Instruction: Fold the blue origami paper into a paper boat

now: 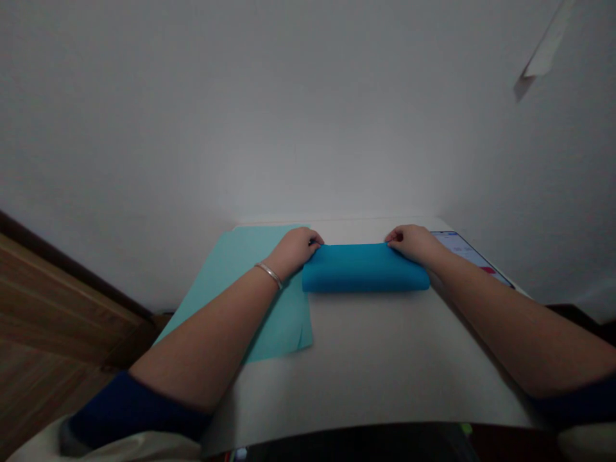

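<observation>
A bright blue sheet of paper (366,268) lies bent over on the white table, its rounded fold facing me and its far edge pinched at both corners. My left hand (298,247) grips the far left corner between thumb and fingers; a silver bangle circles that wrist. At the far right corner, my right hand (410,242) pinches the same edge. Pale turquoise sheets of paper (216,263) lie stacked on the left, partly under my left forearm.
The white table (385,366) stands against a grey wall. A phone or tablet with a lit screen (462,250) lies at the right, partly behind my right forearm. Wooden furniture (58,321) is at the far left. A white strip (548,48) hangs on the wall, upper right.
</observation>
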A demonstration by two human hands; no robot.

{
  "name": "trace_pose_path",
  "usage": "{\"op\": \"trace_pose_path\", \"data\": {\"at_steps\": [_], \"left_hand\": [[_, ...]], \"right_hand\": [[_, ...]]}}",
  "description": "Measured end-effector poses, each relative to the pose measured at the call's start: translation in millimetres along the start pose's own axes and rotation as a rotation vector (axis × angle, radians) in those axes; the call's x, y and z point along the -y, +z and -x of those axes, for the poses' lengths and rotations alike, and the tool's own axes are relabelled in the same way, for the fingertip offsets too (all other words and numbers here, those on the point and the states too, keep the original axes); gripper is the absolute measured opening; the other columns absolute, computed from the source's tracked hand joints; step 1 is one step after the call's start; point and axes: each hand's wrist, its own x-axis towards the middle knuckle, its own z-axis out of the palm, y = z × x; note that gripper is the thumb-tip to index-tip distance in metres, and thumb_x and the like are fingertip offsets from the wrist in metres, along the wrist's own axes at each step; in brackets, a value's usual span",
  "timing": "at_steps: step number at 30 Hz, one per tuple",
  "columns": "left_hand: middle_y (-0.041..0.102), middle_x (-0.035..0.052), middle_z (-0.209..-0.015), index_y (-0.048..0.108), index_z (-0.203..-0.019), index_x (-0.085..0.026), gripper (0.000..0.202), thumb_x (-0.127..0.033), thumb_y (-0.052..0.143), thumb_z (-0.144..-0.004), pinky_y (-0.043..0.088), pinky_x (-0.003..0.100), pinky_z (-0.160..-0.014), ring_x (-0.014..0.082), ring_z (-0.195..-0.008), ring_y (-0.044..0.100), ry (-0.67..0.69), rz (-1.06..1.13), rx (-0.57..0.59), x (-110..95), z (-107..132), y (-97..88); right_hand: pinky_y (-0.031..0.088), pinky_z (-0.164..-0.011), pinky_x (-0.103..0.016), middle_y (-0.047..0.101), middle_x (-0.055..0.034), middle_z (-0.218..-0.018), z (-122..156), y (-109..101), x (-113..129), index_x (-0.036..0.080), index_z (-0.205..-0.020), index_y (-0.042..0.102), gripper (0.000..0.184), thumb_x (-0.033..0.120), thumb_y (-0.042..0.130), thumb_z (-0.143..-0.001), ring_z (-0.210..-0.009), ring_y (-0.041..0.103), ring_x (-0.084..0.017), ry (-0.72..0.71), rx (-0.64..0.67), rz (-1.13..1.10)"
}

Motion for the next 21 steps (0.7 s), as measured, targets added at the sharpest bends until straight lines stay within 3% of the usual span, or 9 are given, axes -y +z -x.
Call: {"op": "trace_pose_path", "data": {"at_steps": [9, 21], "left_hand": [[0.061, 0.0075, -0.093, 0.071, -0.107, -0.023, 0.033, -0.011, 0.047, -0.087, 0.046, 0.03, -0.085, 0.0185, -0.088, 0.059, 0.131, -0.067, 0.006, -2.6, -0.3, 7.4], [0.062, 0.007, -0.09, 0.072, -0.106, -0.022, 0.035, -0.007, 0.049, -0.084, 0.047, 0.031, -0.083, 0.0186, -0.086, 0.06, 0.193, -0.086, -0.041, 4.8, -2.3, 14.6]], "right_hand": [[0.043, -0.07, -0.027, 0.072, -0.0065, -0.091, 1.8, -3.9, 3.8, 0.019, -0.087, 0.071, 0.021, 0.016, 0.053, -0.077, -0.084, 0.064, -0.021, -0.014, 0.006, 0.062], [0.042, -0.069, -0.028, 0.072, -0.0078, -0.09, 2.0, 2.6, 1.2, 0.017, -0.081, 0.067, 0.019, 0.014, 0.049, -0.076, -0.081, 0.063, -0.02, -0.079, -0.017, 0.046]]}}
